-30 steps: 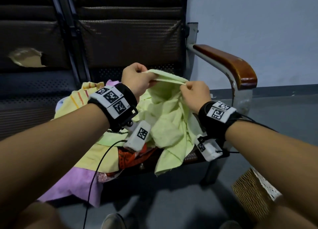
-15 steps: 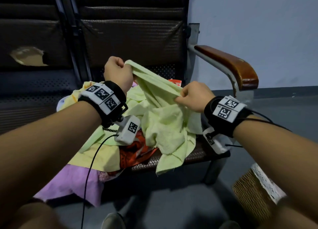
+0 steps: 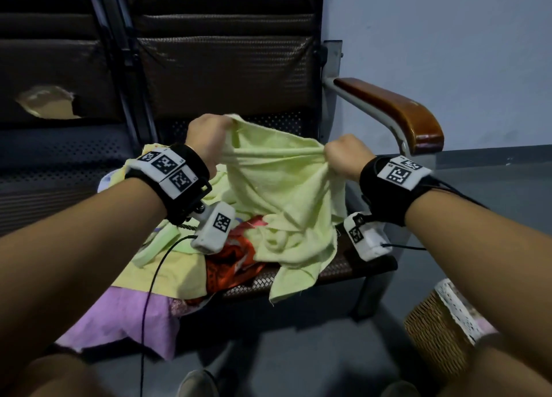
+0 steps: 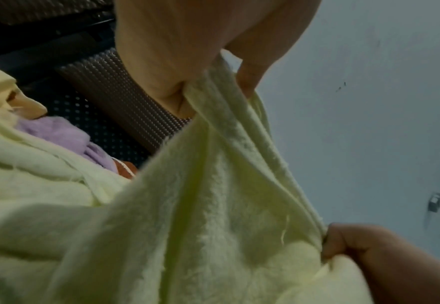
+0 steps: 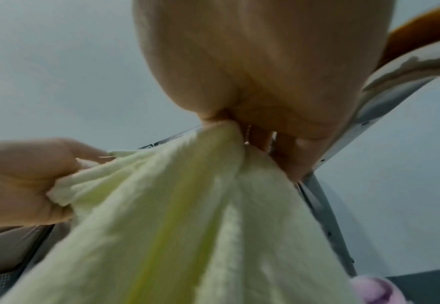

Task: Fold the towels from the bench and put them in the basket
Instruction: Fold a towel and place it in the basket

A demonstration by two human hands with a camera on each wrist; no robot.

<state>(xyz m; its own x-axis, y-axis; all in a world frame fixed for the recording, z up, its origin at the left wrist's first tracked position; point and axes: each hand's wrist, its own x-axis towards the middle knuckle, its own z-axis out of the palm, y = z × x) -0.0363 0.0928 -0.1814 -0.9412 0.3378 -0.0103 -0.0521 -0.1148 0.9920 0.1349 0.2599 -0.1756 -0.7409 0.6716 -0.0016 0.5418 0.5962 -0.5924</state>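
Both hands had drawn apart since the earlier frames, when they were bunched close together on one gathered ridge of cloth; the top edge of the pale green towel [image 3: 280, 187] now ran nearly taut between them. The left hand [image 3: 209, 140] sat a little higher and nearer the bench's backrest, the right hand [image 3: 343, 158] lower and toward the armrest [image 3: 397, 110]. Each fist was curled tight round a bunched piece of the edge, and the wrist views showed cloth pinched between thumb and fingers on both sides.

The towel's lower part was still crumpled on the bench [image 3: 352, 268] seat near its front edge, with one corner hanging past that edge. It lay on the heap of other towels: a red one [image 3: 230, 265], a yellow one [image 3: 167, 274] and a purple one [image 3: 125, 316] that drooped over the front edge at the left. The basket [image 3: 433, 328] stood on the floor below the bench's right end, well apart from the towel.

The likely trouble was in the grips. Each hand appeared to hold a gathered wad rather than a clean corner, so a fold started from here would probably come out skewed. Lifting further could also drag the red towel along if the folds were caught together, and the hanging purple towel might slide to the floor if the heap was tugged.
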